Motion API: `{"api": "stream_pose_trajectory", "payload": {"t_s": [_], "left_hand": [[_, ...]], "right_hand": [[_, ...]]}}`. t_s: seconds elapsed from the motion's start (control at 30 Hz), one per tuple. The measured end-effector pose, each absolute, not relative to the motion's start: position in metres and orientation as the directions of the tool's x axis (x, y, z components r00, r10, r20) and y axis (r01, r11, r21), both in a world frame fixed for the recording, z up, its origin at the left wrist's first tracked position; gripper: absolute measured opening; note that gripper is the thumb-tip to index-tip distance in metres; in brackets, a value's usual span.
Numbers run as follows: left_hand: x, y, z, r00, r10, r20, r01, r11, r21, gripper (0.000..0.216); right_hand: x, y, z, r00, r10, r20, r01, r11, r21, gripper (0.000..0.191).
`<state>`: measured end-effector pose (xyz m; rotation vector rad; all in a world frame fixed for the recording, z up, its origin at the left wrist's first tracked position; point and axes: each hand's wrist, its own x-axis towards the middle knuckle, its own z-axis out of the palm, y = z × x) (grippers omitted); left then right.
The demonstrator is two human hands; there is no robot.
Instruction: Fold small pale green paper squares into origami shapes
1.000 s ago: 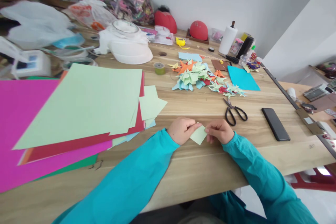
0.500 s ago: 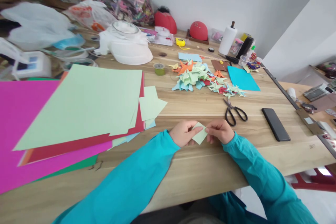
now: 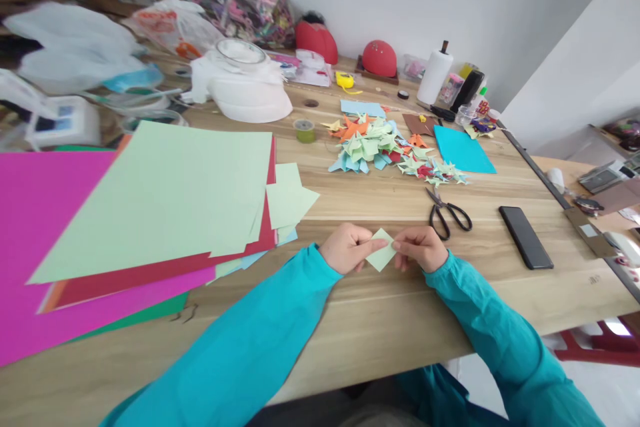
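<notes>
A small pale green paper square (image 3: 381, 252) is held between my two hands over the front of the table, one corner pointing toward me. My left hand (image 3: 347, 248) pinches its left side, thumb on top. At the right corner, the thumb and fingertips of my right hand (image 3: 419, 247) grip the paper. Whether the square is folded in layers I cannot tell. Black-handled scissors (image 3: 441, 212) lie just beyond my right hand. Behind them is a heap of folded paper pieces (image 3: 375, 143) in green, orange, blue and red.
Large coloured sheets, a pale green one (image 3: 160, 200) on top, cover the left side, with smaller green pieces (image 3: 290, 203) beside them. A phone (image 3: 526, 237) lies at right. Tape (image 3: 304, 131), a blue sheet (image 3: 464, 149) and a white bottle (image 3: 435, 77) stand or lie farther back.
My left thumb has shifted slightly on the paper, and more of the square's upper corner shows. Both hands keep their hold; nothing else has visibly moved.
</notes>
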<state>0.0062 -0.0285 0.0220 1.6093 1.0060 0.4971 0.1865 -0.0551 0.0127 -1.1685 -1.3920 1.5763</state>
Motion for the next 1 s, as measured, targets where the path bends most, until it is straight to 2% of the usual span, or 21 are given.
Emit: {"api": "stream_pose_trajectory", "payload": {"t_s": [0.23,0.37,0.5,0.83,1.0], "left_hand": [[0.008,-0.026,0.011,0.567,0.809,-0.158,0.153,0.085,0.985,0.045],[0.009,-0.024,0.008,0.503,0.849,-0.162,0.106,0.125,0.986,0.042],[0.009,-0.024,0.009,0.55,0.811,-0.199,0.061,0.199,0.978,0.035],[0.008,-0.025,0.014,0.524,0.832,-0.179,0.048,0.181,0.982,0.032],[0.007,-0.024,0.015,0.499,0.854,-0.15,0.063,0.138,0.989,0.031]], "right_hand": [[0.185,-0.054,0.013,-0.332,0.931,-0.15,-0.039,-0.172,-0.984,0.023],[0.187,-0.051,0.011,-0.317,0.933,-0.169,-0.104,-0.211,-0.972,0.022],[0.188,-0.05,0.008,-0.315,0.935,-0.163,-0.122,-0.21,-0.97,0.022],[0.182,-0.052,0.01,-0.216,0.956,-0.197,-0.035,-0.209,-0.977,0.028],[0.183,-0.051,0.007,-0.224,0.962,-0.155,-0.034,-0.166,-0.986,0.029]]}}
